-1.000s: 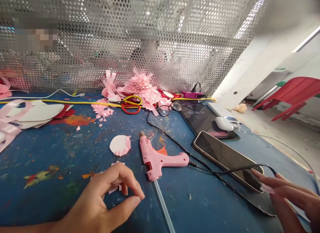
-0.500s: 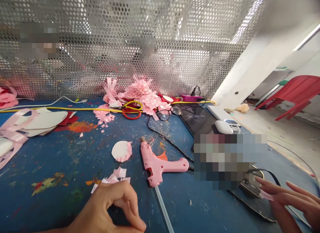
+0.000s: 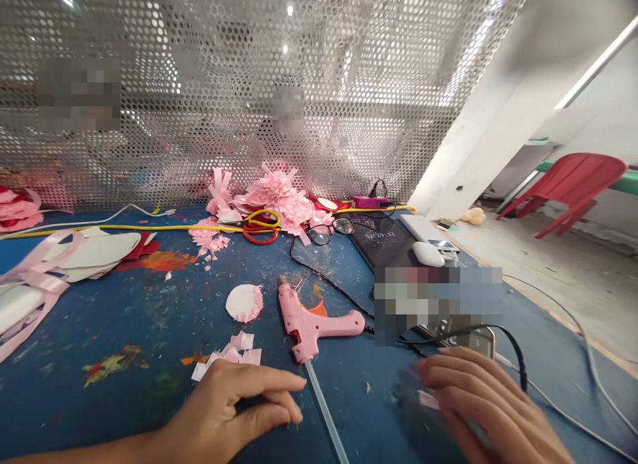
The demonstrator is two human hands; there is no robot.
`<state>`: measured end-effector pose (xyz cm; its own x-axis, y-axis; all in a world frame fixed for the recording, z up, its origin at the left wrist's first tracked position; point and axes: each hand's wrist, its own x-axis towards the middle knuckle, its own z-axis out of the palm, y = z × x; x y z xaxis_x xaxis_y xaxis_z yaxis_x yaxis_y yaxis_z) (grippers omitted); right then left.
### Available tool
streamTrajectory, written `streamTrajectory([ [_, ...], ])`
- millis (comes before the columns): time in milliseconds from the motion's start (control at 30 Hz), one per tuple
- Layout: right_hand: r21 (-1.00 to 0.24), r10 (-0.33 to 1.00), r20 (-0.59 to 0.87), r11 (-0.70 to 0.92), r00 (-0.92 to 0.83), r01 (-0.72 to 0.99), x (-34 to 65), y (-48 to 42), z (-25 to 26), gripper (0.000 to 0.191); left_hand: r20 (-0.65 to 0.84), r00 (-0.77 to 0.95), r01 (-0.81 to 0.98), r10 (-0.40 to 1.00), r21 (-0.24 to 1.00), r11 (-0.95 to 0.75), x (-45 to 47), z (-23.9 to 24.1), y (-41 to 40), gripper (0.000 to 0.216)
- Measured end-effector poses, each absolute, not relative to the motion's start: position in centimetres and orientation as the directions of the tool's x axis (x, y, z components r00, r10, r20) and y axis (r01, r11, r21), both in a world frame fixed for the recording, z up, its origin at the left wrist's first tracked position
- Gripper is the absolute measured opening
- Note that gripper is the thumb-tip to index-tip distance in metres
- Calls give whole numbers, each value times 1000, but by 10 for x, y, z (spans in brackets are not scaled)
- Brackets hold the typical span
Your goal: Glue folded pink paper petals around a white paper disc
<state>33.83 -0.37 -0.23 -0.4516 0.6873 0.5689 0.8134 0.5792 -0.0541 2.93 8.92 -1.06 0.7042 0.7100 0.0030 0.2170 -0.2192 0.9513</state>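
Note:
My left hand (image 3: 234, 411) rests on the blue table (image 3: 124, 318) at the bottom, fingers pressed together over the thumb; what they hold, if anything, is hidden. Small pink paper squares (image 3: 229, 354) lie just beyond its knuckles. My right hand (image 3: 478, 404) is blurred, fingers stretched leftward over the near end of a phone (image 3: 476, 341), with a small pink paper piece (image 3: 428, 399) caught between the fingers. A pink glue gun (image 3: 314, 321) lies between the hands, its clear glue stick (image 3: 323, 411) pointing toward me. A white disc with pink fringe (image 3: 242, 302) lies left of the gun.
A black cable (image 3: 513, 357) loops over the phone. Scissors (image 3: 262, 221), glasses (image 3: 329, 231), a tablet (image 3: 389, 241) and pink paper flowers (image 3: 279, 195) sit at the back by a perforated metal screen (image 3: 249, 105). Ribbon (image 3: 34, 278) lies left. A red chair (image 3: 573, 185) stands right.
My right hand has swept left across the phone's near end with the pink piece. My left hand's fingers have stretched forward from a curl. The view has tilted up slightly.

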Motion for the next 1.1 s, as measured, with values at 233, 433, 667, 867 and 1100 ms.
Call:
streamTrajectory([
  [233,-589,857,473,481,-206,649,250,39,9,11,-75,687,207,723,974,-96,31,-12,85,16],
  [433,-628,833,455,551,-315,550,217,78,-4,12,127,637,229,760,911,-344,29,-9,91,12],
  [667,-709,833,446,553,-329,438,223,87,-15,10,248,695,197,675,837,-511,25,-7,98,18],
  [867,-694,779,490,620,-391,366,222,85,-14,13,254,579,242,775,854,-460,19,-16,100,22],
  [1100,-681,740,509,659,-440,319,219,85,-6,16,146,547,280,824,896,-344,24,-14,102,8],
])
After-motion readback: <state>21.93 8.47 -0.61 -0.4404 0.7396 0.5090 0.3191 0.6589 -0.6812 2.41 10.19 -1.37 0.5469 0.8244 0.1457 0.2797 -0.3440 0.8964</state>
